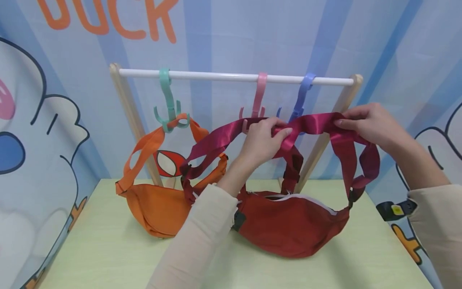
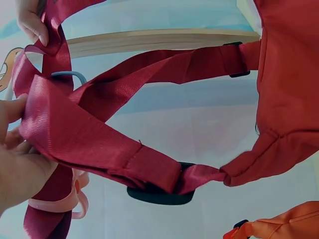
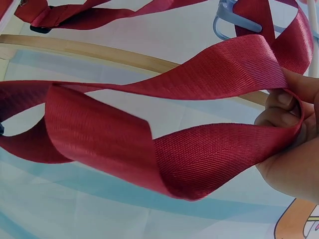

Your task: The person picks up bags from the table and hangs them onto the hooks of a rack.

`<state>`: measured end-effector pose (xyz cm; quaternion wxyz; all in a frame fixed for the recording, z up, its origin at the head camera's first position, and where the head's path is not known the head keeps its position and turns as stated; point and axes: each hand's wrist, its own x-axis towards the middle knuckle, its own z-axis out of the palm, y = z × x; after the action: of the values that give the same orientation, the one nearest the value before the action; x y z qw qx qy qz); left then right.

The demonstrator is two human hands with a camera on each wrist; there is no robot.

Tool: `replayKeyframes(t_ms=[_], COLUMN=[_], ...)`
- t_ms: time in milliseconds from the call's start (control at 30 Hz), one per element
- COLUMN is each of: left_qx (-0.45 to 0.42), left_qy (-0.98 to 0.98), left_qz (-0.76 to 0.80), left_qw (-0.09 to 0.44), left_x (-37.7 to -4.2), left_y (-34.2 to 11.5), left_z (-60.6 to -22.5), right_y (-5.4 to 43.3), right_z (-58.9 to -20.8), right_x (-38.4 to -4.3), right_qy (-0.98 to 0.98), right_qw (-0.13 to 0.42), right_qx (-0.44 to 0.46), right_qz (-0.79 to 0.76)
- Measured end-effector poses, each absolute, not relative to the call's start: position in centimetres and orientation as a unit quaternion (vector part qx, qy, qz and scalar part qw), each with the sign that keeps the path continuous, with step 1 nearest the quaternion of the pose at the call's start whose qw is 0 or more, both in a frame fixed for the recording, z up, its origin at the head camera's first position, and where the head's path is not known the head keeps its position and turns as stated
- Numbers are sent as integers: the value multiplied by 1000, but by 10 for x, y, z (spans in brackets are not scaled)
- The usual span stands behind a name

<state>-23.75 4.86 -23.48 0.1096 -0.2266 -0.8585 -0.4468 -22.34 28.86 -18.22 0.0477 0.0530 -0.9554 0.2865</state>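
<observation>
A red waist bag (image 1: 288, 228) hangs low over the table, its zip along the top edge. Both hands hold its long dark red strap (image 1: 315, 123) up in front of the rack. My left hand (image 1: 261, 140) grips the strap near the pink hook (image 1: 259, 94) and the blue hook (image 1: 304, 90). Farther right, my right hand (image 1: 371, 124) pinches the strap, which loops down beside it. In the left wrist view, black buckles (image 2: 159, 194) join strap and bag, and part of the strap overlaps the pink hook (image 2: 57, 204). The right wrist view shows the blue hook (image 3: 237, 17) against the strap.
An orange waist bag (image 1: 159, 208) hangs by its strap from a green hook (image 1: 167, 90) at the left. All hooks sit on a white rail (image 1: 216, 76) between wooden posts (image 1: 126, 104). The pale table (image 1: 90, 249) lies beneath, with a printed cloth (image 1: 223, 32) behind.
</observation>
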Motion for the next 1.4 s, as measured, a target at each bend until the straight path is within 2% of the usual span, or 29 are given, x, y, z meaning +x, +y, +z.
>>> replayKeyframes(t_ms=[67, 367, 533, 933, 1400], left_qx=[-225, -253, -257, -249, -249], left_qy=[-856, -814, -806, -802, -817], left_qz=[-451, -483, -483, -489, -483], left_qw=[113, 198, 226, 236, 193], left_x=[-237, -238, -239, -243, -242], left_y=[49, 50, 47, 40, 38], left_z=[-235, -231, -225, -225, -224], right_y=[289, 286, 285, 276, 275], right_z=[-182, -180, -179, -179, -180], right_x=[-224, -224, -223, -225, -226], right_qy=[-955, -955, -951, -951, -947], right_qw=[45, 35, 39, 63, 67], right_qx=[52, 47, 49, 57, 64], right_qz=[288, 292, 302, 296, 306])
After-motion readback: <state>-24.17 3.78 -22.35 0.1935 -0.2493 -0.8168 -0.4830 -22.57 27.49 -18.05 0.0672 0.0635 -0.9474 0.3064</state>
